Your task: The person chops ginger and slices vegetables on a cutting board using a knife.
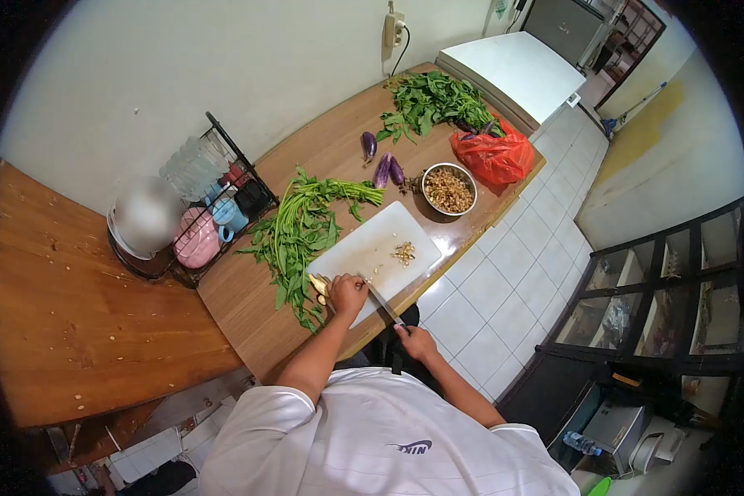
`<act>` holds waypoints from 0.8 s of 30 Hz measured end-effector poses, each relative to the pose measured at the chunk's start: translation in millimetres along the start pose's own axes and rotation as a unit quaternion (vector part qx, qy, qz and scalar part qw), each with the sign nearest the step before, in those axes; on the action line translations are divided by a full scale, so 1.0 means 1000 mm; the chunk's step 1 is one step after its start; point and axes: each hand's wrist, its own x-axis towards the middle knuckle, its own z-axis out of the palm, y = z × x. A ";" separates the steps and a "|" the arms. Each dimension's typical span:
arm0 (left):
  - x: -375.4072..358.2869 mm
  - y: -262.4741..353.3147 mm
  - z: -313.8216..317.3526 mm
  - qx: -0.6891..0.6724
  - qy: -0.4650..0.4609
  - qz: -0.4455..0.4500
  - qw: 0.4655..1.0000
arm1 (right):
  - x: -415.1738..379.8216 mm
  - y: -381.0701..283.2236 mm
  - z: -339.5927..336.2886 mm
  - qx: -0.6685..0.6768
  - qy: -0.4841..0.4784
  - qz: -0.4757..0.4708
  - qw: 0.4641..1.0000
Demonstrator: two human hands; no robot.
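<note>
My right hand [417, 343] grips the black handle of a kitchen knife [382, 303], whose blade points toward my left hand. My left hand [347, 295] presses down on the white cutting board [384, 227] with its fingers curled together at the blade's tip. What lies under those fingers is hidden. Beside the left hand, pale yellowish pieces [318, 285], perhaps a root such as ginger, sit on the board's edge. Small chopped bits [403, 254] lie in a loose pile toward the board's far right. A few tiny bits are scattered near the blade.
Leafy greens [293, 240] lie left of the board; more greens [438, 103] are at the back. Beyond the board are purple eggplants [382, 170], a metal bowl [428, 203] of brown pieces and a red plastic bag [496, 157]. A dish rack [248, 169] stands left.
</note>
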 end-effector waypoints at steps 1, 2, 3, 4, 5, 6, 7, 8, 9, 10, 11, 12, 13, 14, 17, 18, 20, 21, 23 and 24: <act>0.000 0.001 0.001 -0.002 -0.001 -0.002 1.000 | 0.000 -0.001 0.001 -0.010 0.002 0.010 1.000; 0.000 0.001 0.001 -0.002 -0.001 -0.002 1.000 | -0.001 -0.002 0.002 -0.011 0.002 0.009 1.000; 0.001 0.002 0.000 -0.002 -0.004 -0.004 1.000 | -0.001 -0.004 0.003 -0.003 0.009 0.015 1.000; 0.001 0.002 -0.002 -0.002 -0.008 -0.006 1.000 | -0.001 -0.006 0.004 0.006 0.016 0.020 1.000; 0.001 0.003 -0.004 -0.002 -0.007 -0.005 1.000 | 0.000 -0.007 0.004 0.006 0.017 0.019 1.000; 0.001 0.003 -0.004 -0.003 -0.012 -0.004 1.000 | 0.003 -0.007 0.005 0.022 0.029 0.019 0.999; 0.000 0.003 -0.004 -0.005 -0.017 -0.002 1.000 | 0.006 -0.006 0.006 0.038 0.040 0.019 0.998; -0.001 0.004 -0.004 -0.005 -0.016 -0.001 1.000 | 0.010 -0.003 0.006 0.038 0.041 0.019 0.998; -0.001 0.003 -0.003 -0.002 -0.013 0.001 1.000 | 0.013 -0.001 0.002 0.037 0.053 0.007 0.998; -0.002 0.001 -0.003 0.001 -0.009 0.003 1.000 | 0.015 0.001 0.000 0.037 0.064 -0.004 0.997; -0.003 -0.001 -0.003 0.001 -0.010 0.004 1.000 | 0.014 0.006 -0.002 0.038 0.065 -0.004 0.997; -0.003 -0.002 -0.004 -0.011 -0.004 0.015 1.000 | 0.009 0.008 -0.008 0.040 0.037 -0.001 0.999; -0.003 -0.003 -0.004 -0.024 0.001 0.026 0.999 | 0.003 0.007 -0.015 0.041 0.008 0.001 0.999; -0.002 -0.004 -0.004 -0.025 0.001 0.027 0.999 | 0.000 0.009 -0.017 0.041 0.010 0.002 0.999; -0.001 -0.010 -0.012 -0.041 -0.018 0.042 0.998 | -0.010 0.017 -0.012 0.015 0.017 -0.017 1.000; 0.000 -0.012 -0.014 -0.050 -0.046 0.045 0.997 | -0.014 0.016 -0.012 0.013 0.014 -0.019 1.000; 0.000 -0.015 -0.016 -0.059 -0.076 0.050 0.994 | -0.018 0.014 -0.012 0.013 0.011 -0.018 1.000; 0.000 -0.015 -0.018 -0.067 -0.072 0.041 0.994 | -0.019 0.009 -0.014 -0.017 0.010 -0.009 1.000; -0.002 -0.014 -0.021 -0.074 -0.068 0.032 0.994 | -0.020 0.000 -0.021 -0.046 0.006 -0.001 0.999; -0.003 -0.015 -0.023 -0.087 -0.059 0.044 0.994 | -0.019 -0.005 -0.026 -0.046 0.020 -0.001 0.999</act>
